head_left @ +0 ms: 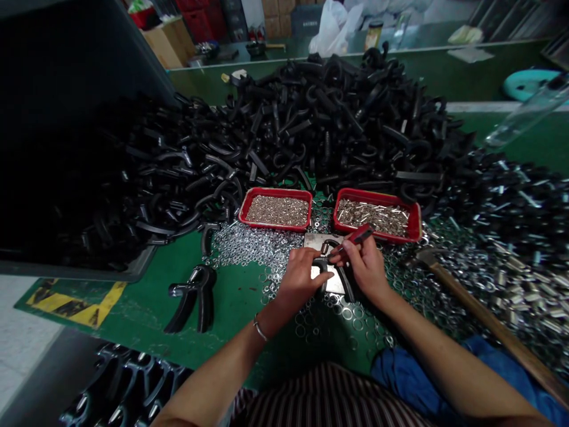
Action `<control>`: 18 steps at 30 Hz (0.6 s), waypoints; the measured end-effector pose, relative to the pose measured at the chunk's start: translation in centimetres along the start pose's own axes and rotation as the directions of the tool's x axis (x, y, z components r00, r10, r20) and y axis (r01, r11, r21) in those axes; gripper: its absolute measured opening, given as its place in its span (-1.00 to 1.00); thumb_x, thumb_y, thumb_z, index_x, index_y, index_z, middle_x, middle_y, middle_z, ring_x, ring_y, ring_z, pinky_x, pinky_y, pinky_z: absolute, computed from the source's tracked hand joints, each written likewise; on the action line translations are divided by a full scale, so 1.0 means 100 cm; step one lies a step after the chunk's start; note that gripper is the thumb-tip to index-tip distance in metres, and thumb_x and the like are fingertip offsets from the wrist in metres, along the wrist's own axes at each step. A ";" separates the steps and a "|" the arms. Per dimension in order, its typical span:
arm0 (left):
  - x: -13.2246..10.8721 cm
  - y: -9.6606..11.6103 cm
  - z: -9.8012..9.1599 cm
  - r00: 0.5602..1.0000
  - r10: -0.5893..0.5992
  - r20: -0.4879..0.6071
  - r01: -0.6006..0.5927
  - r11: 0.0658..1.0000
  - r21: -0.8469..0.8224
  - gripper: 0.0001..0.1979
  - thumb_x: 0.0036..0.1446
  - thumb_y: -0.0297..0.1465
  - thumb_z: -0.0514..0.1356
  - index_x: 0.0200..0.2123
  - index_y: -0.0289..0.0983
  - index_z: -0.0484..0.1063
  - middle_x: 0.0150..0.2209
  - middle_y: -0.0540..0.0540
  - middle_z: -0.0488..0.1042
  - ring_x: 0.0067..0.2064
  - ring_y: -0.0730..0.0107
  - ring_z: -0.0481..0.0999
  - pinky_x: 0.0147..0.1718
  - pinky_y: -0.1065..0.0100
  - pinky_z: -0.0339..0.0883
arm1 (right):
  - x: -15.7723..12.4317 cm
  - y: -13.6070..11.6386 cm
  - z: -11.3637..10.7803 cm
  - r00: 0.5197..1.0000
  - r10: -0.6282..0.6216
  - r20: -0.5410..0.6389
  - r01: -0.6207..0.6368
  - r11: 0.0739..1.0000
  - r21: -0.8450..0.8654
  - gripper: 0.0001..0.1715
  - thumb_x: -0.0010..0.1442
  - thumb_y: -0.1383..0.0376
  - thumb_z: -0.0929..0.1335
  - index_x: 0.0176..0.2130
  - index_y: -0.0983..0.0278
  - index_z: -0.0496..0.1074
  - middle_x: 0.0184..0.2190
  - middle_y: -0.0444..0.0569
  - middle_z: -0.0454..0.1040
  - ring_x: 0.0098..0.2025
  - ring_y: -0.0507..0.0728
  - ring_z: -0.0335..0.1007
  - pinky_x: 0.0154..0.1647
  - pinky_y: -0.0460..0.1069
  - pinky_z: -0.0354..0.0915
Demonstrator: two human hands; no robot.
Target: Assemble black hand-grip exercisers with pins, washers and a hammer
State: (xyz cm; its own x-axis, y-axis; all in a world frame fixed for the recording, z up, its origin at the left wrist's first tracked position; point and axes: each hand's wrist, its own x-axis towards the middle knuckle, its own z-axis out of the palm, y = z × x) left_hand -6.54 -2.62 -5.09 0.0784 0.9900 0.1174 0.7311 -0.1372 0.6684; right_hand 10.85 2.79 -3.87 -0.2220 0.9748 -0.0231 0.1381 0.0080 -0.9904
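Black spring grip [347, 283]: where?

Below right of centre; left hand [301, 276] fingers pinch it, right hand [368, 267] fingers a red-handled tool [361, 233].

The step?

Seemingly tooling its spring end; next calls for steady holding.

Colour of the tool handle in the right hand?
The tool handle in the right hand is red; head view, the only one.

You're finding bare bench [242, 299] left of lower centre; trays [275, 226] are blocking mid-frame, a hammer [486, 317] barring lower right.
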 end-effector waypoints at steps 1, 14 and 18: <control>0.000 0.000 0.000 1.000 0.011 0.000 -0.011 1.000 0.005 -0.58 0.12 -0.21 0.35 -0.01 -0.20 0.34 -0.03 -0.10 0.44 0.05 0.14 0.35 0.11 0.11 0.22 | 0.000 0.000 0.000 1.000 0.003 -0.005 -0.003 1.000 0.007 -0.67 0.32 -0.03 0.28 -0.11 0.13 0.20 -0.25 -0.02 0.59 -0.32 0.18 0.59 -0.34 0.08 0.55; -0.004 -0.003 -0.008 0.999 0.006 0.046 -0.007 1.000 0.023 -0.51 0.11 -0.17 0.35 0.06 -0.19 0.36 0.02 -0.12 0.45 0.07 0.10 0.36 0.12 0.10 0.19 | -0.007 -0.002 -0.001 0.995 -0.088 0.049 0.100 0.926 -0.365 -0.73 0.34 0.05 0.28 -0.13 0.18 0.23 -0.25 0.09 0.60 -0.25 0.26 0.60 -0.17 0.14 0.48; -0.006 -0.005 -0.009 0.999 0.004 0.045 -0.005 1.000 0.020 -0.51 0.10 -0.14 0.35 0.04 -0.20 0.36 0.03 -0.13 0.45 0.08 0.08 0.36 0.12 0.09 0.17 | -0.010 -0.003 -0.003 0.988 -0.099 0.116 0.142 0.879 -0.456 -0.69 0.35 0.04 0.24 -0.09 0.21 0.25 -0.19 0.16 0.59 -0.20 0.29 0.60 -0.13 0.15 0.45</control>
State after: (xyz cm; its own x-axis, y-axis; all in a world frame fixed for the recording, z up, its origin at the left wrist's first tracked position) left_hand -7.56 -3.13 -4.84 0.1118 0.9899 0.0873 0.7444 -0.1416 0.6526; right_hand 11.32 1.83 -3.56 -0.3453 0.9366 0.0596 0.5297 0.2469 -0.8114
